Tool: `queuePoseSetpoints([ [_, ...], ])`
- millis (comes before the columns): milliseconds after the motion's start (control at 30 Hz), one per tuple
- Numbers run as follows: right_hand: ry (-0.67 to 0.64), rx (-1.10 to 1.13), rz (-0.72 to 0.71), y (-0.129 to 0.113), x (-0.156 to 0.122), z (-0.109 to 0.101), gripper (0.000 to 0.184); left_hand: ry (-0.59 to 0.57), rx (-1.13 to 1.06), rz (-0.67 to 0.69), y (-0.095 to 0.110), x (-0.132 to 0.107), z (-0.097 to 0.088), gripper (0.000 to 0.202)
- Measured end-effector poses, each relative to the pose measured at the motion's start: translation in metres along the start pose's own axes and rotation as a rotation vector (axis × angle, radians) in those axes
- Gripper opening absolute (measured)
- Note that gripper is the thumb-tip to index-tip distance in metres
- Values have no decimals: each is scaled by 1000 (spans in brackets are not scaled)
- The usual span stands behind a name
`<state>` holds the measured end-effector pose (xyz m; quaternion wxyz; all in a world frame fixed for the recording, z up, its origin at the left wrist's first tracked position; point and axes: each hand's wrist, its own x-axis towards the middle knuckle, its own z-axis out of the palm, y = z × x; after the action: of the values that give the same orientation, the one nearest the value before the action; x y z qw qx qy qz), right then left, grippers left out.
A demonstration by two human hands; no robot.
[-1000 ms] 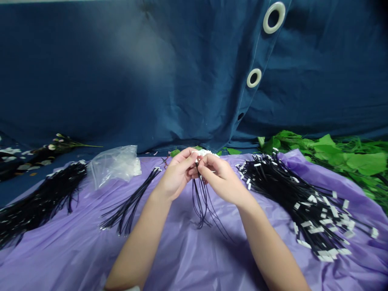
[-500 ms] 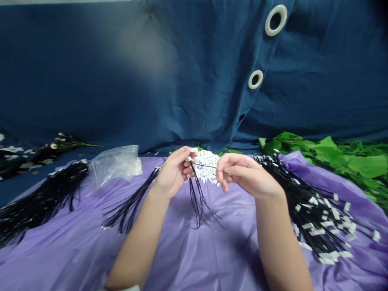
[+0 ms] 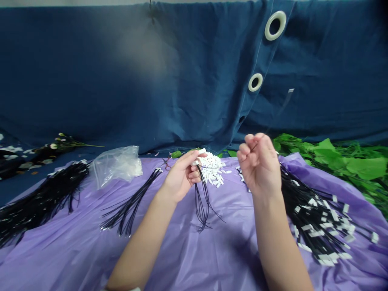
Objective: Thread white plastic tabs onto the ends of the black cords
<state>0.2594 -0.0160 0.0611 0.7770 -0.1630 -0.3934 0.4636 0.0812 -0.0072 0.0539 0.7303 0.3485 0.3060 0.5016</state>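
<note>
My left hand pinches a small bunch of thin black cords by their white end pieces. The cords hang in loops below the fingers, over the purple sheet. My right hand is raised to the right, its fingertips pinched together on what looks like one thin cord. Above it a small white tip hangs in the air, with a faint blurred streak leading down towards the fingers. Just behind my left hand lies a pile of small white pieces.
To the right spreads a big heap of black cords with white tips, near green leaves. At left are a clear plastic bag, a small cord bundle and a larger one. A purple sheet covers the surface.
My right hand has moved up and right, away from my left hand, and turned upward. The cord stretched between the hands is gone from there. My left hand has shifted slightly right.
</note>
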Motion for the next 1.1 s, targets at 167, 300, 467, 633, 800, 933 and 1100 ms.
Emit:
queuePoseSetpoints([
  [167, -168, -318, 125, 22, -12, 4, 18, -5, 18, -14, -3, 1, 1, 25],
  [300, -286, -461, 189, 28, -15, 8, 22, -35, 80, -41, -4, 0, 0, 22],
  [467, -435, -495, 214, 20, -14, 8, 23, -188, 218, -107, -3, -5, -2, 24],
  [633, -430, -481, 239, 23, -14, 7, 25, -211, 298, -74, -2, -8, 1, 29],
  [800, -103, -294, 156, 21, -8, 5, 30, -197, 249, -39, 2, -7, 0, 28],
  [933, 105, -135, -56, -4, 4, -10, 30, -160, 205, -39, 6, -5, -5, 29],
  [1100, 286, -84, -197, -34, 11, -29, 21, -125, 197, -16, 9, -2, -6, 28],
])
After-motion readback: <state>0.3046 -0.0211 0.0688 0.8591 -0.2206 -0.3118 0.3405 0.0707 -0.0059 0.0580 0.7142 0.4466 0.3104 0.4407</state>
